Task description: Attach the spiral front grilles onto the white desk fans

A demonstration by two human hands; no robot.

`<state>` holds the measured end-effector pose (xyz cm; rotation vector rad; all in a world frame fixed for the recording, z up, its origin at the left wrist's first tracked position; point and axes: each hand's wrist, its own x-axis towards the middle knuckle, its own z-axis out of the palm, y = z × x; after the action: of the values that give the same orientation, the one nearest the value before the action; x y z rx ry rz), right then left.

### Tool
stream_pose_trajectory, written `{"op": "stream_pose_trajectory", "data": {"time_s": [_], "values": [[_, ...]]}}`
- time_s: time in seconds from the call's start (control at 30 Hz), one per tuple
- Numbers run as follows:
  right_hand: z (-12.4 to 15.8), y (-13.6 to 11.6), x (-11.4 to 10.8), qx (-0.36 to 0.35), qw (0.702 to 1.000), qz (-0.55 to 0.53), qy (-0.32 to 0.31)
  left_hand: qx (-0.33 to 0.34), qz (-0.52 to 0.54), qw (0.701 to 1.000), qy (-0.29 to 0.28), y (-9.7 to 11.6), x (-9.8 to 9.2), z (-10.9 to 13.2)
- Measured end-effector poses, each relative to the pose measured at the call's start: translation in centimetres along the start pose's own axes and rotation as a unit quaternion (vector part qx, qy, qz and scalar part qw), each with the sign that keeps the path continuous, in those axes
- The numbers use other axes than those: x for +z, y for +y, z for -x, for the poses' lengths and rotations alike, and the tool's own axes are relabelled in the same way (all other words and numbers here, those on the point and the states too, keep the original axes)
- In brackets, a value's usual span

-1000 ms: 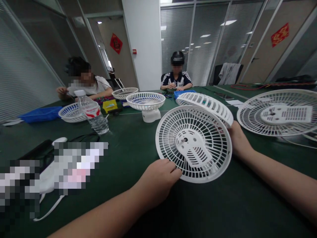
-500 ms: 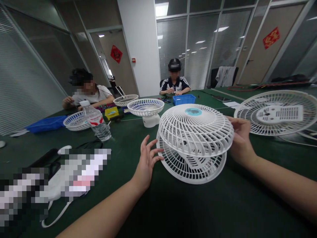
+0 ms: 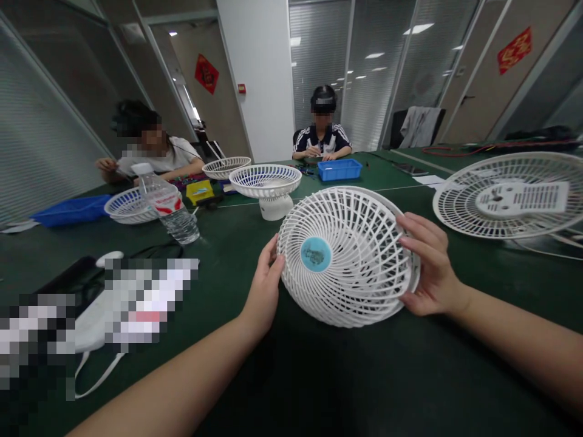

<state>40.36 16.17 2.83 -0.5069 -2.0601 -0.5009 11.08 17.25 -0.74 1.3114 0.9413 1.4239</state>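
Note:
A white fan grille (image 3: 359, 273), domed and spiral-ribbed, is tilted with its front towards me. Its round blue badge (image 3: 316, 254) sits left of the middle. Behind it, a second white grille (image 3: 415, 276) shows as a rim along the right side; the rest is mostly covered. My right hand (image 3: 432, 267) is closed round the right edge, fingers over the front rim and thumb below. On the left edge, my left hand (image 3: 262, 291) grips with thumb and fingers, some fingertips hidden behind the ribs.
Another fan grille with a motor housing (image 3: 505, 197) lies at the right. A white fan on its base (image 3: 276, 206), a water bottle (image 3: 168, 209) and a blue bin (image 3: 339, 170) stand farther off. Pixelated items lie at left. Two people (image 3: 322, 136) sit across the green table (image 3: 346, 388).
The domed grille has tipped from badge-up to badge facing me and now covers the grille behind it. My left hand has gone from spread fingers to gripping the edge.

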Motion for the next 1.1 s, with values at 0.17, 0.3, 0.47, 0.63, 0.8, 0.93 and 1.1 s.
{"op": "stream_pose_trajectory", "data": {"time_s": [0.17, 0.3, 0.47, 0.63, 0.8, 0.93, 1.1], "values": [[0.3, -0.2, 0.2, 0.012, 1.000, 0.026, -0.001, 0.030, 0.027, 0.999, -0.018, 0.4, -0.1, 0.3], [1.0, -0.1, 0.4, 0.035, 0.999, -0.008, -0.009, 0.057, -0.004, 0.998, -0.024, 0.9, 0.1, 0.7], [1.5, -0.1, 0.8, 0.099, 0.994, -0.045, 0.010, 0.034, -0.017, 0.998, -0.042, 1.2, 0.3, 0.5], [1.4, -0.4, 0.9, 0.119, 0.992, -0.047, 0.016, 0.021, -0.023, 0.999, -0.043, 1.1, 0.3, 0.3], [1.2, -0.3, 1.1, 0.099, 0.993, -0.056, 0.030, 0.016, 0.003, 0.999, -0.040, 0.8, 0.2, 0.2], [1.2, -0.2, 1.2, 0.096, 0.993, -0.053, 0.032, 0.004, 0.014, 1.000, -0.026, 0.6, 0.3, 0.1], [1.2, -0.2, 1.3, 0.097, 0.993, -0.052, 0.040, 0.011, 0.017, 0.999, -0.026, 0.8, 0.3, 0.2]]}}
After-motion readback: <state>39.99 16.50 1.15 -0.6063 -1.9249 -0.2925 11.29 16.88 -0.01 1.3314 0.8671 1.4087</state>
